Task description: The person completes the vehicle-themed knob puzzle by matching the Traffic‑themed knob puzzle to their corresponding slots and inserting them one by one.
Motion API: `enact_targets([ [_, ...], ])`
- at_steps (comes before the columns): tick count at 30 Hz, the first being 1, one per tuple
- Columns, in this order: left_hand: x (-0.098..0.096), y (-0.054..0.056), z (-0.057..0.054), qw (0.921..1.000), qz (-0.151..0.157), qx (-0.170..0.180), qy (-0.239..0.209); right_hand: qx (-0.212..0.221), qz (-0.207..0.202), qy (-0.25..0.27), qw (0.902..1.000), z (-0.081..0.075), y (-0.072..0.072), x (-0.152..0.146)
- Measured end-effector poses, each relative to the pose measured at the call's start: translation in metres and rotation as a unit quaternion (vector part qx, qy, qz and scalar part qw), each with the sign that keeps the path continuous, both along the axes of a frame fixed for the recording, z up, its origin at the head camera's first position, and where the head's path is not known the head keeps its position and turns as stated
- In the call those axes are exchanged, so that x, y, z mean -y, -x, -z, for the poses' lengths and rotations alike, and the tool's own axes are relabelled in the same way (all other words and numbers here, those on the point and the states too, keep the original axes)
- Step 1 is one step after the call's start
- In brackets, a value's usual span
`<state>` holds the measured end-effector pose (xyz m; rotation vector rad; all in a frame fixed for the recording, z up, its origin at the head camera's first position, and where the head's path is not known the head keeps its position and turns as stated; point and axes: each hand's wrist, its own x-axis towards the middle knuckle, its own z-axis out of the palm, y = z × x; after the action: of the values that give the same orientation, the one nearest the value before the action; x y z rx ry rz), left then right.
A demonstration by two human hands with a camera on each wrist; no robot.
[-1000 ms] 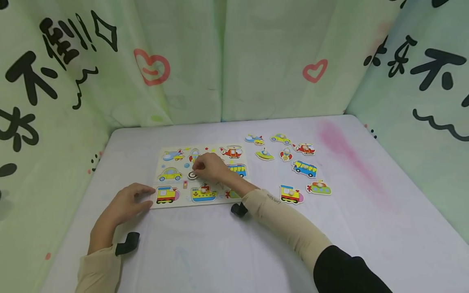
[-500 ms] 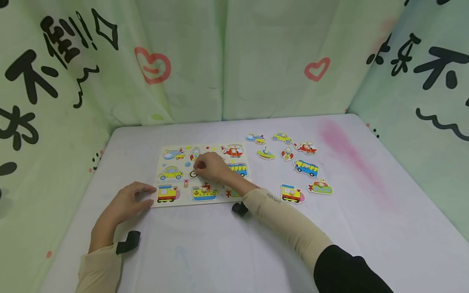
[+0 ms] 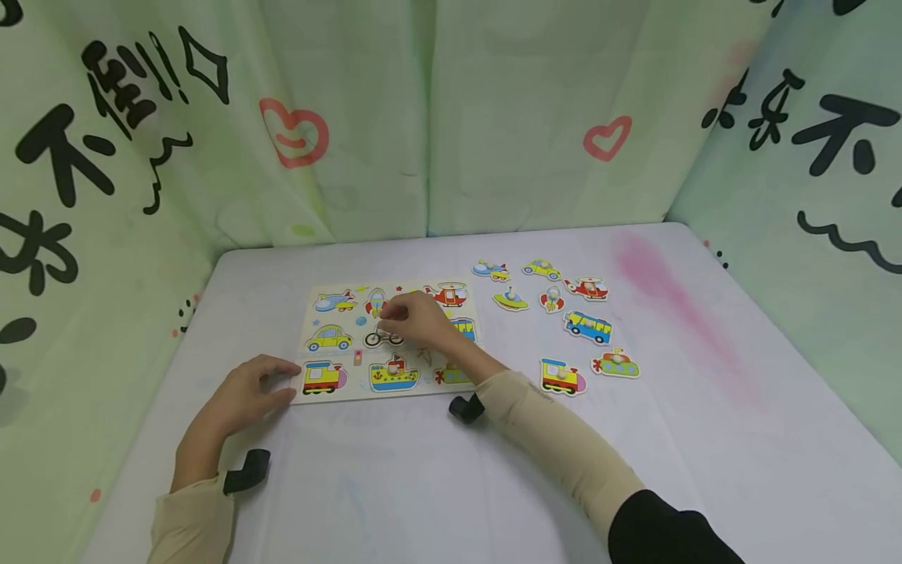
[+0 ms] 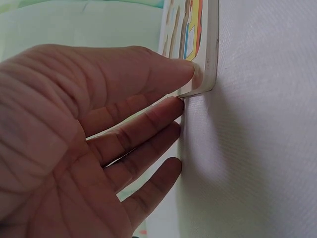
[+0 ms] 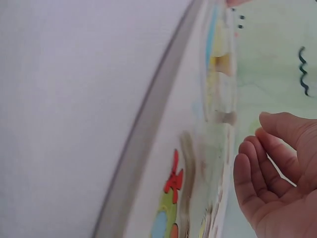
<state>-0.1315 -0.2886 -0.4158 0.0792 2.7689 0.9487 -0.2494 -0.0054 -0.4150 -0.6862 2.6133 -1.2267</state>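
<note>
A white puzzle board (image 3: 357, 385) with colourful vehicle pictures lies on the table. At its left edge, the left hand (image 3: 247, 392) steadies it. The left wrist view shows that thumb (image 4: 173, 74) on the board's corner, with the other fingers stretched along the side. Above the middle of the board hovers the right hand (image 3: 420, 323). Just below its fingertips is the bicycle (image 3: 384, 338). In the right wrist view, its fingers (image 5: 250, 173) curve loosely, with nothing between them and the thumb. The boat piece (image 3: 384, 380) sits in the bottom row, its knob showing.
Right of the board lie several loose knobbed pieces: plane (image 3: 491, 270), car (image 3: 541, 269), helicopter (image 3: 588, 289), flying saucer (image 3: 510, 299), rocket (image 3: 552, 299), bus (image 3: 588, 327), train (image 3: 561, 377) and submarine (image 3: 616, 363). A green curtain (image 3: 507, 172) surrounds the white table (image 3: 380, 486).
The right hand has lifted off the bicycle and shifted slightly right, so more of the bicycle shows. The left hand has stayed at the board's edge.
</note>
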Motion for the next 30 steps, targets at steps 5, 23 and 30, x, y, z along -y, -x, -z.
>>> enact_targets([
  [5,0.0,0.0,0.0,1.0,-0.001,-0.004,0.003,0.041,0.023,0.053,0.9975,-0.002,-0.002,-0.01],
  [23,-0.002,-0.002,-0.002,0.9999,0.004,-0.01,0.001,0.064,0.059,0.08,0.993,0.002,0.004,-0.046],
  [30,-0.002,-0.001,-0.001,0.9999,0.003,-0.013,0.002,0.058,0.076,0.069,0.993,0.0,0.01,-0.063],
])
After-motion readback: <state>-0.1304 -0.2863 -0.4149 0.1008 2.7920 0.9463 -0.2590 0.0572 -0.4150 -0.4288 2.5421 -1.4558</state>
